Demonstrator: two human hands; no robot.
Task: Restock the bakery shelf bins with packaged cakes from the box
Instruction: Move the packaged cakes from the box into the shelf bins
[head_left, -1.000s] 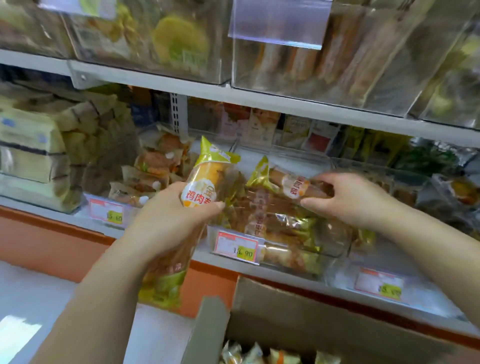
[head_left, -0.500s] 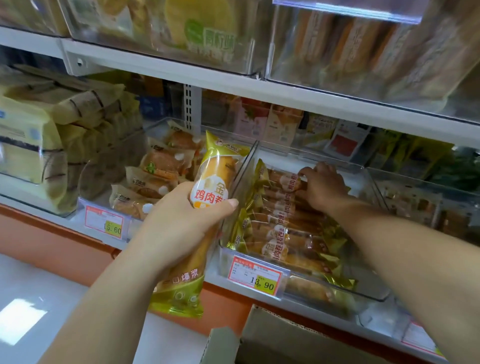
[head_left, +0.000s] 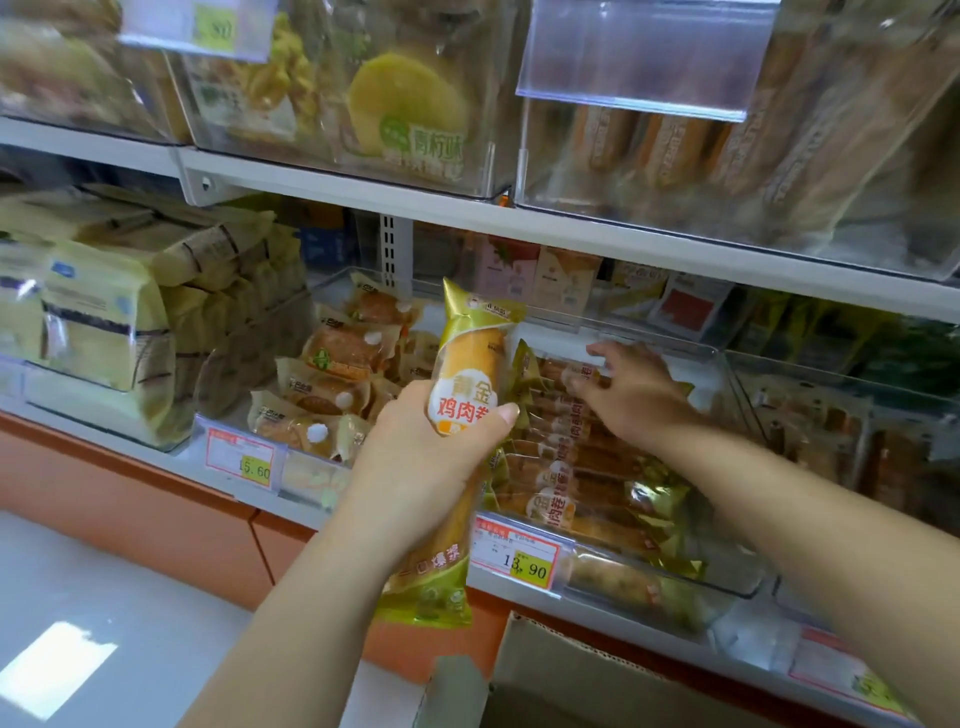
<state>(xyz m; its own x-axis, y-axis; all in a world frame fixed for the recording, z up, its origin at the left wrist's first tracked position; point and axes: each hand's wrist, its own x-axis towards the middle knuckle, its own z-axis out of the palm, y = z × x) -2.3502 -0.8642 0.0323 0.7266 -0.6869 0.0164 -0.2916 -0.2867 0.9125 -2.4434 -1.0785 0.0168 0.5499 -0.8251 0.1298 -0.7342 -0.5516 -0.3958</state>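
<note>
Left fingers (head_left: 488, 418) around packaged cake (head_left: 470, 358)

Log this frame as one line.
left hand: grips gold chicken-roll pack, near upright | right hand: fingers spread over stocked packs in clear bin | cardboard box: bottom of view

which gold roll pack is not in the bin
The upright pack gripped by the left hand; the others lie stacked inside the clear bin.

The left hand (head_left: 421, 457) and right hand (head_left: 628, 395) are going bare, forearms (head_left: 311, 597) too. The left thumbnail (head_left: 508, 413) is showing short and rounded.
</note>
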